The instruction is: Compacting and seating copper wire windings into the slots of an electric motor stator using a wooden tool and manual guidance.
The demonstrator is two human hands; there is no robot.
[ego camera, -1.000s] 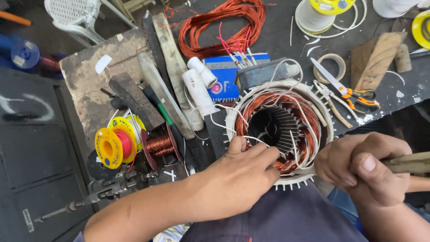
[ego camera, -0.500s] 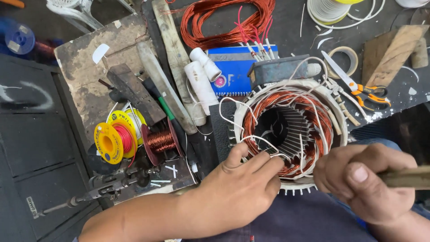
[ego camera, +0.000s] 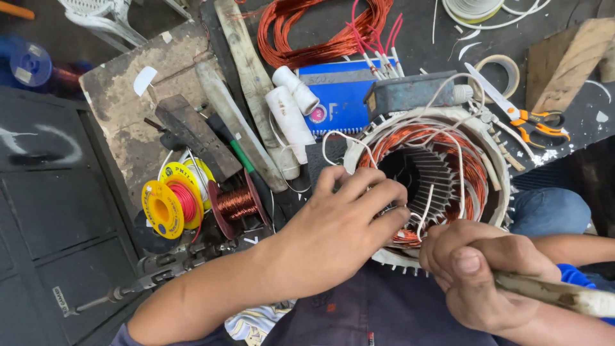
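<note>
A round motor stator (ego camera: 493,168) with copper windings and white lacing cord rests on my lap at the table's edge. My left hand (ego camera: 339,230) lies on its near rim, fingers pinching the cord and windings at the near-left side of the bore. My right hand (ego camera: 477,272) is closed around a pale wooden tool handle (ego camera: 557,295) that sticks out to the right; its knuckles press against the stator's near rim. The tool's tip is hidden by my fingers.
Left of the stator lie a yellow spool with red wire (ego camera: 168,204), a copper wire spool (ego camera: 236,204), a dark metal block (ego camera: 195,136) and wooden sticks (ego camera: 246,70). Behind are white tubes (ego camera: 291,109), a blue booklet (ego camera: 339,96), a copper coil bundle (ego camera: 320,32), orange-handled scissors (ego camera: 522,114), tape rolls.
The view has drawn closer to the stator. My left hand shifted right onto the near rim of the bore, and my right hand moved left up against the stator with the tool.
</note>
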